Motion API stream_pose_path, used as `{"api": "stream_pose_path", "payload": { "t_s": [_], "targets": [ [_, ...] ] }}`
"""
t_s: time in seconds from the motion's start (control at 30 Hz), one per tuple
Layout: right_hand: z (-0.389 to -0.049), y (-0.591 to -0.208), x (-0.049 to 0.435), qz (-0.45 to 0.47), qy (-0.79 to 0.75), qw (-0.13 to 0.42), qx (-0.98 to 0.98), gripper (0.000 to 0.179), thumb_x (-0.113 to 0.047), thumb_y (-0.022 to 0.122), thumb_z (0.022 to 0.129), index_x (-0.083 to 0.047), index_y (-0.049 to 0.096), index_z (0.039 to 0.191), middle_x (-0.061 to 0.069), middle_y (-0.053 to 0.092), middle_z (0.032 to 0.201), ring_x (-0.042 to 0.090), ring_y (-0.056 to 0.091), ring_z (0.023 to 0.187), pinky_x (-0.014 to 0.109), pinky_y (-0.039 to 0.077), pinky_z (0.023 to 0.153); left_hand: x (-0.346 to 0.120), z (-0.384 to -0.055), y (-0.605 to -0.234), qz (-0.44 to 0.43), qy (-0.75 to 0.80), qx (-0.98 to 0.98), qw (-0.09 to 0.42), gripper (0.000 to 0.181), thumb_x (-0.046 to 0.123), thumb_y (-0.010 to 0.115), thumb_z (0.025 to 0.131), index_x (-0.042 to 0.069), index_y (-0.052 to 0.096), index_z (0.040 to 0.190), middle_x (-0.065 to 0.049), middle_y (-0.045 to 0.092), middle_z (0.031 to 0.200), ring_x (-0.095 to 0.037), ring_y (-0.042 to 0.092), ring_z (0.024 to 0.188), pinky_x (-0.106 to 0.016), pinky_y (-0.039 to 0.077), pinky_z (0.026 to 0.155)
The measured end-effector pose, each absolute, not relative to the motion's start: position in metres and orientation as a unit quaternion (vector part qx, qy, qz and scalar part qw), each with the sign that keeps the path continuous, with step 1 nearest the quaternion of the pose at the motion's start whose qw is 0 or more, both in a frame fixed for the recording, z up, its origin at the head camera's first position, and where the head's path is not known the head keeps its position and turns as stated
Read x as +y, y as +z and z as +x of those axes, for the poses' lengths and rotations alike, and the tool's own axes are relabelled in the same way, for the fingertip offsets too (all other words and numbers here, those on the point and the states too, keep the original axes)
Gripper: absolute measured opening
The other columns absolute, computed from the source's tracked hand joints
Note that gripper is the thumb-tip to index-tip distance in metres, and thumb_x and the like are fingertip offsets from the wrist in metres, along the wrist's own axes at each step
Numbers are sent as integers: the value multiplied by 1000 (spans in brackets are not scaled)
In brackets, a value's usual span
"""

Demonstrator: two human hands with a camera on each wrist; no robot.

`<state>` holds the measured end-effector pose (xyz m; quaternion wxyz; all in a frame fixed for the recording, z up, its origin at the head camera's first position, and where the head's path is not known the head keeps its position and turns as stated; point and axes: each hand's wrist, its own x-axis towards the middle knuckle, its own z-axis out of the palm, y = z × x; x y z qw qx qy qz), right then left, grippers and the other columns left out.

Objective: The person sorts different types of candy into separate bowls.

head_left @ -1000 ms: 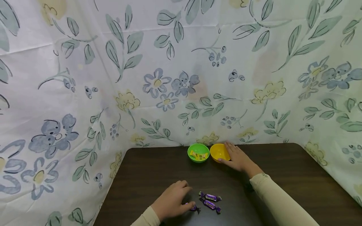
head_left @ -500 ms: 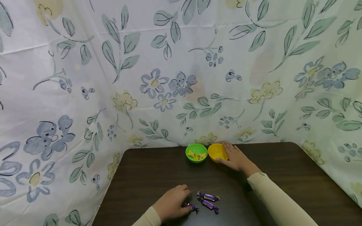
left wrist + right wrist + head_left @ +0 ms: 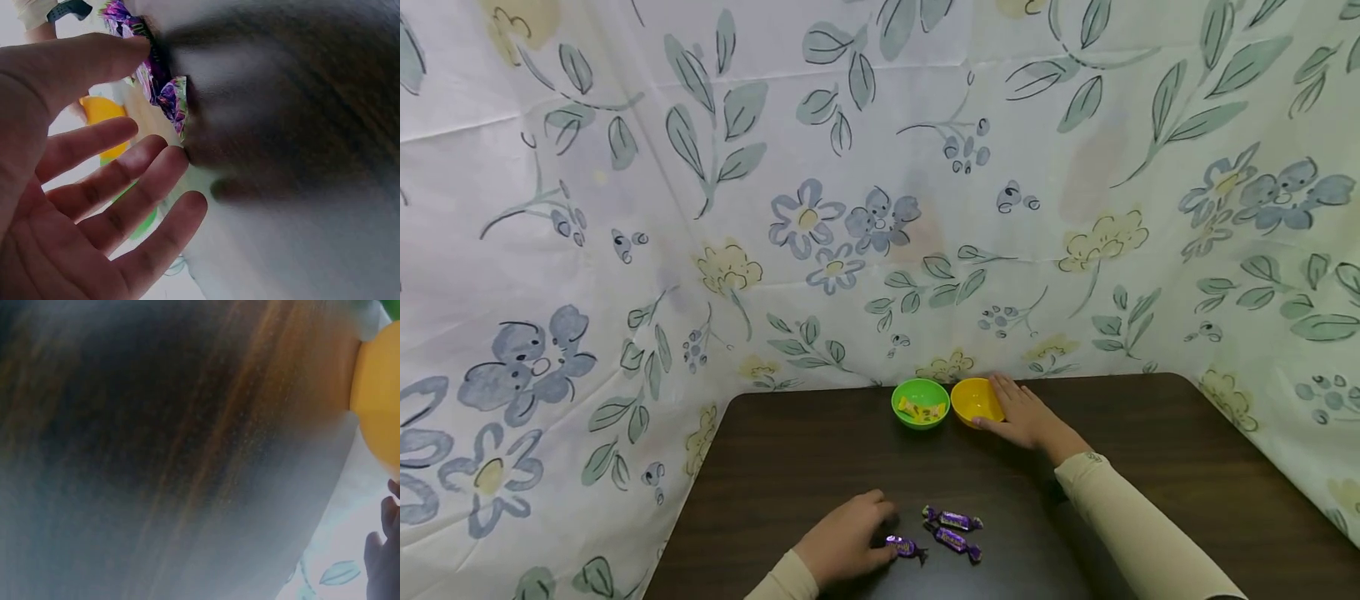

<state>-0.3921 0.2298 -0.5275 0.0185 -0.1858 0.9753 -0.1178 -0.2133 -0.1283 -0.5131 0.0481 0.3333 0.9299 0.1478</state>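
My left hand (image 3: 848,537) is low over the table at the front, beside a purple wrapped candy (image 3: 904,547). In the left wrist view its fingers are spread and loosely bent, and the thumb overlaps a purple wrapper (image 3: 150,78). Just right of that candy lie two more purple wrapped candies, the upper candy (image 3: 953,520) and the lower candy (image 3: 953,541), touching at their left ends. At the back, my right hand (image 3: 1028,421) rests against the right side of a yellow bowl (image 3: 976,402), fingers stretched along it and thumb at its near side.
Left of the yellow bowl stands a green bowl (image 3: 921,423) holding yellow-wrapped candies (image 3: 923,410). Both bowls are near the far edge of the dark wooden table (image 3: 790,467). A floral cloth (image 3: 880,208) hangs behind the table and along its sides.
The left hand has shifted slightly toward the left and front, and more of the candy beside its thumb shows. The right hand stays at the yellow bowl.
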Motion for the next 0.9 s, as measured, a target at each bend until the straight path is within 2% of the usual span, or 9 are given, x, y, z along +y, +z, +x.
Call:
{"api": "stream_pose_path", "payload": {
  "t_s": [0.1, 0.33, 0.53, 0.9],
  "targets": [
    [-393, -527, 231, -186, -122, 16, 975, 107, -76, 44, 100, 4, 18, 168, 25, 19, 175, 46, 21, 162, 63, 15, 132, -128, -213, -515, 336, 149, 929, 46, 43, 36, 85, 89, 11, 75, 123, 5, 67, 106, 0, 61, 91, -23, 58, 81],
    [-393, -528, 229, -186, -119, 16, 975, 109, -78, 42, 99, 3, 19, 168, 25, 19, 175, 45, 22, 162, 62, 16, 132, -124, -213, -518, 348, 147, 924, 51, 21, 31, 86, 89, 18, 78, 104, 12, 62, 94, 4, 50, 78, -18, 50, 69],
    [-393, -527, 230, -183, -123, 21, 975, 108, -77, 44, 100, 3, 19, 168, 24, 20, 176, 45, 23, 162, 62, 16, 132, -120, -212, -517, 363, 144, 920, 43, 11, 26, 85, 89, 21, 77, 93, 14, 57, 86, 4, 45, 71, -16, 44, 64],
    [-392, -527, 229, -184, -129, 18, 974, 108, -76, 46, 99, 3, 20, 168, 25, 21, 175, 45, 24, 162, 63, 18, 131, -117, -218, -521, 357, 171, 917, 52, 8, 27, 83, 91, 22, 78, 92, 15, 61, 87, 6, 49, 72, -15, 47, 64]
  ]
}}
